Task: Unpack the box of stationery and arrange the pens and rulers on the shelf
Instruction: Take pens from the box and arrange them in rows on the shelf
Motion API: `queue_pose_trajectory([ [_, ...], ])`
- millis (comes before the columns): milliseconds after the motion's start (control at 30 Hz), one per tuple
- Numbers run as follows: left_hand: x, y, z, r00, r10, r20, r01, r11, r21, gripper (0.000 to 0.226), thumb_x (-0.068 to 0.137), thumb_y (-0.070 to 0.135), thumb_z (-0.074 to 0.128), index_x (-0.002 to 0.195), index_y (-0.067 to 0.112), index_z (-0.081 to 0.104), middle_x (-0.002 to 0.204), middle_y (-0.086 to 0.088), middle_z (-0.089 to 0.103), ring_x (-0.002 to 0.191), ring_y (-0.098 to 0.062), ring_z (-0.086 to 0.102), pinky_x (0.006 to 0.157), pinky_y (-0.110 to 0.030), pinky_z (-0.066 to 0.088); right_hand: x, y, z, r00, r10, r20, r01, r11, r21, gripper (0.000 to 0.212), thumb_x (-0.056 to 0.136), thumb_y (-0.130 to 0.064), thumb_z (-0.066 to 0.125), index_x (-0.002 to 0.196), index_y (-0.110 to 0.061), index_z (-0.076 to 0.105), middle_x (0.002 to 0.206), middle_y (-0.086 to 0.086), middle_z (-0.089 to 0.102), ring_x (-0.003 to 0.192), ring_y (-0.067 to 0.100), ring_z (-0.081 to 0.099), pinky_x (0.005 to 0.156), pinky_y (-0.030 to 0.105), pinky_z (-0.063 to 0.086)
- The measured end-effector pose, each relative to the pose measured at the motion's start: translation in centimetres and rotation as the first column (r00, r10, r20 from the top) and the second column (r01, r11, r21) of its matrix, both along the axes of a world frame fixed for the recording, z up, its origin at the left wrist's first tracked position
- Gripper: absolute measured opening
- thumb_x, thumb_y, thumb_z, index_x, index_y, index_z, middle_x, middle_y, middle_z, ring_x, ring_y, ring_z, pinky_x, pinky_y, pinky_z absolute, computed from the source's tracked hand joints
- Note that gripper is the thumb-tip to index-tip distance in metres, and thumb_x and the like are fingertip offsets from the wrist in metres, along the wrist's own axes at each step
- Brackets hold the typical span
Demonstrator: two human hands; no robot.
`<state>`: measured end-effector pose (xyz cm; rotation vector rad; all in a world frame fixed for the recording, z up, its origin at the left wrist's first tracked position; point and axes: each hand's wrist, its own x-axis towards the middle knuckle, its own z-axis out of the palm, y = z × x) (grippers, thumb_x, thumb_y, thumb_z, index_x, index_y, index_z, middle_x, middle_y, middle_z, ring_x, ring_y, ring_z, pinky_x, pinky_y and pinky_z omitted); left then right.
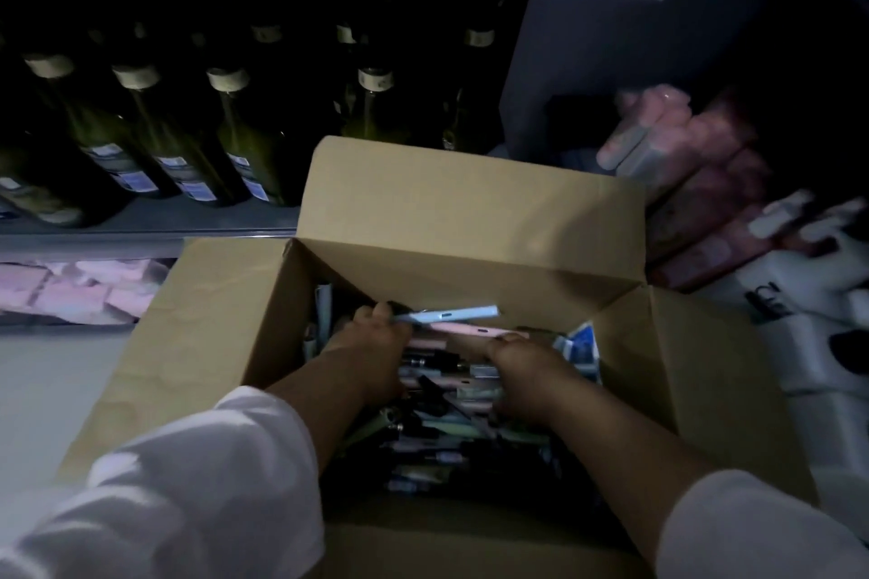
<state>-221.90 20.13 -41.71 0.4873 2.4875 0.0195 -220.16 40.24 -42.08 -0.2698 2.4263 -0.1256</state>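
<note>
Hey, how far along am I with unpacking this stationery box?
Done: the box is open. In hand: your left hand holds a blue pen; your right hand digs among the pens. Left: nearly everything; the box looks full, no pens shelved in view.

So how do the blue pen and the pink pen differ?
The blue pen is pale blue, the pink pen pale pink. The left hand grips the blue pen higher up; the pink pen lies lower, its end at the right hand. Both lie sideways over the box.
</note>
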Motion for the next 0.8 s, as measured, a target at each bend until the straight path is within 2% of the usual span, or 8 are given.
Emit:
queue_pose_trajectory([
  [67,0.1,-0.2,-0.4,0.999,0.032,0.022,-0.033,0.999,0.027,0.073,0.080,0.047,0.067,0.140,0.017,0.036,0.138,-0.015,0.032,0.127,-0.034,0.035,0.102,-0.040,0.035,-0.1,-0.3,-0.5,1.000,-0.001,0.009,0.001,1.000,0.004,0.086,0.066,-0.023,0.079,0.142,-0.025,0.040,0.139,0.006,0.052,0.122,0.025,0.053,0.100,0.031,0.046],
  [233,-0.1,0.1,-0.8,0.996,0.068,0.055,-0.074,0.991,0.114,0.058,0.081,0.040,0.067,0.128,0.013,0.047,0.135,-0.014,0.041,0.126,-0.031,0.039,0.101,-0.036,0.037,0.2,-0.8,-1.6,0.999,0.008,-0.037,-0.009,1.000,-0.013,0.077,0.068,-0.021,0.073,0.139,-0.026,0.042,0.134,0.002,0.056,0.117,0.024,0.057,0.096,0.033,0.049],
  [367,0.0,0.4,-1.2,0.994,0.078,0.082,-0.085,0.993,0.082,0.051,0.083,0.039,0.064,0.127,0.015,0.054,0.133,-0.015,0.047,0.124,-0.031,0.045,0.101,-0.035,0.040,0.0,-0.6,-1.2,0.999,0.035,-0.001,-0.035,0.999,0.031,0.050,0.074,-0.023,0.071,0.122,-0.021,0.056,0.125,0.005,0.059,0.113,0.025,0.058,0.093,0.031,0.049],
  [533,0.0,0.0,-0.9,0.979,0.141,0.145,-0.160,0.978,0.132,0.039,0.087,0.028,0.059,0.123,0.017,0.051,0.130,-0.014,0.052,0.120,-0.031,0.051,0.096,-0.032,0.042,-0.1,-0.9,-0.8,0.995,0.098,0.011,-0.098,0.993,0.067,0.048,0.073,-0.026,0.071,0.119,-0.024,0.057,0.125,0.007,0.059,0.114,0.027,0.057,0.094,0.033,0.049],
  [667,-0.4,-0.4,0.6,0.954,0.223,0.199,-0.276,0.914,0.298,0.044,0.086,0.023,0.060,0.129,0.020,0.050,0.128,-0.010,0.058,0.117,-0.027,0.055,0.094,-0.028,0.044,0.0,-1.0,0.3,0.990,0.135,0.038,-0.138,0.982,0.130,0.047,0.077,-0.033,0.069,0.122,-0.023,0.059,0.129,0.009,0.057,0.118,0.027,0.054,0.098,0.033,0.046],
  [733,-0.4,-0.5,2.0,0.932,0.268,0.246,-0.347,0.856,0.383,0.032,0.087,0.021,0.060,0.119,0.018,0.056,0.117,-0.008,0.062,0.110,-0.023,0.057,0.087,-0.025,0.044,0.0,-0.9,1.4,0.996,0.081,0.040,-0.084,0.991,0.103,0.049,0.077,-0.030,0.069,0.123,-0.022,0.055,0.132,0.007,0.056,0.120,0.026,0.053,0.099,0.030,0.044],
  [800,-0.4,-0.6,3.7,0.902,0.311,0.301,-0.425,0.770,0.477,0.020,0.090,0.015,0.058,0.109,0.021,0.056,0.104,-0.002,0.062,0.101,-0.016,0.057,0.075,-0.020,0.040,0.0,-0.9,3.1,1.000,0.004,0.029,-0.005,0.999,0.046,0.047,0.079,-0.023,0.066,0.123,-0.023,0.052,0.129,0.006,0.057,0.117,0.026,0.055,0.093,0.027,0.044],
])
